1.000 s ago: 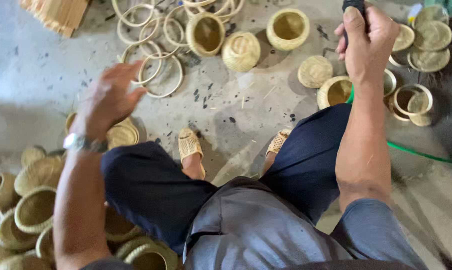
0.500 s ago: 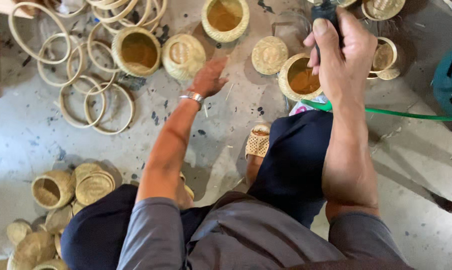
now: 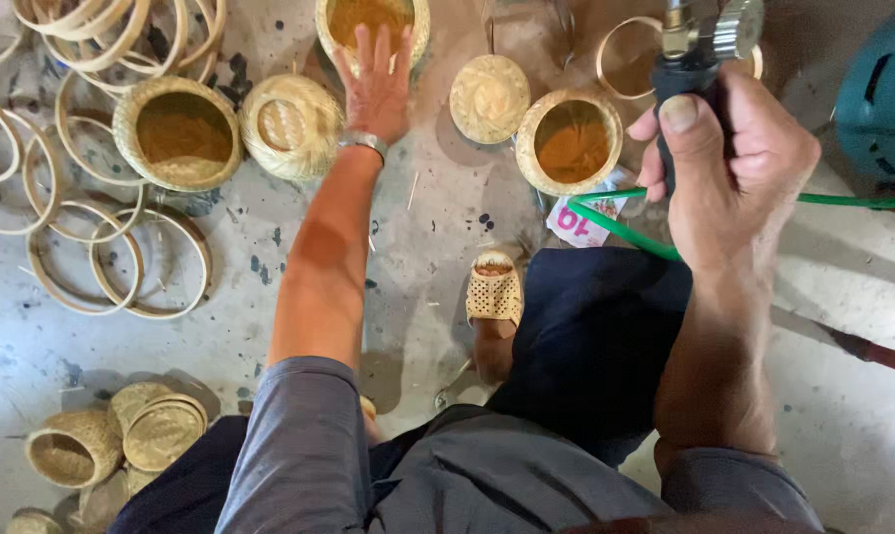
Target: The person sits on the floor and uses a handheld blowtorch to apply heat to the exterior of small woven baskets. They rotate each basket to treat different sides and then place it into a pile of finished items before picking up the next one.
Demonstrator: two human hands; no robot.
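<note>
My left hand (image 3: pixel 376 81) stretches forward with fingers spread, over the near rim of a round woven bamboo basket (image 3: pixel 331 22) at the top of the head view. A watch sits on that wrist. My right hand (image 3: pixel 729 163) is closed around the black handle of a spray gun (image 3: pixel 693 61) with a metal knob on top, held upright. A green hose (image 3: pixel 621 225) runs from the gun across my lap to the right. Another open woven basket (image 3: pixel 570 140) and a woven lid (image 3: pixel 489 97) lie just left of the spray gun.
Two more woven baskets (image 3: pixel 180 133) (image 3: pixel 289 124) sit left of my arm. Several bamboo hoops (image 3: pixel 121 259) lie on the concrete floor at far left. Small baskets (image 3: pixel 77 447) are piled at lower left. A teal object (image 3: pixel 885 99) stands at the right edge. My sandalled foot (image 3: pixel 494 289) is in the middle.
My left arm has reached further forward, from open floor to the basket at the top. My view has moved forward and closer. The right hand keeps its grip on the spray gun.
</note>
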